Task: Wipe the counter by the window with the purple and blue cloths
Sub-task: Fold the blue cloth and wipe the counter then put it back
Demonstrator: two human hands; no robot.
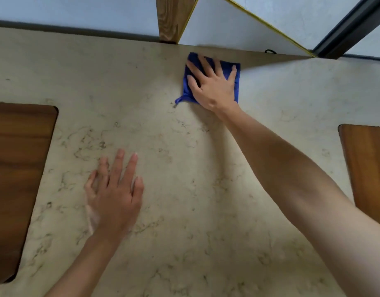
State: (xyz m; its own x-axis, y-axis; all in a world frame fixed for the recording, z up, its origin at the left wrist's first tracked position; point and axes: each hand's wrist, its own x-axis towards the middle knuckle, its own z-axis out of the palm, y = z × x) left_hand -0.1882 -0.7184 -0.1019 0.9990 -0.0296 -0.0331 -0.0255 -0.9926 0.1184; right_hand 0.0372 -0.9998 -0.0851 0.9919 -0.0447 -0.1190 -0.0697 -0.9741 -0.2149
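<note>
A folded blue cloth [187, 94] with a small loop at its near left corner lies on the beige marbled counter [184, 157], near the back edge below the window. My right hand [212, 84] presses flat on top of it, fingers spread, arm stretched forward. My left hand [115, 189] rests palm down on the bare counter nearer to me, fingers apart, slightly blurred, with nothing in it. No purple cloth is in view.
Dark wooden insets sit in the counter at the left [17, 168] and right [369, 163]. A wooden post [172, 18] and a dark window frame [351, 26] rise behind the back edge. A small black thing [270, 51] lies at that edge.
</note>
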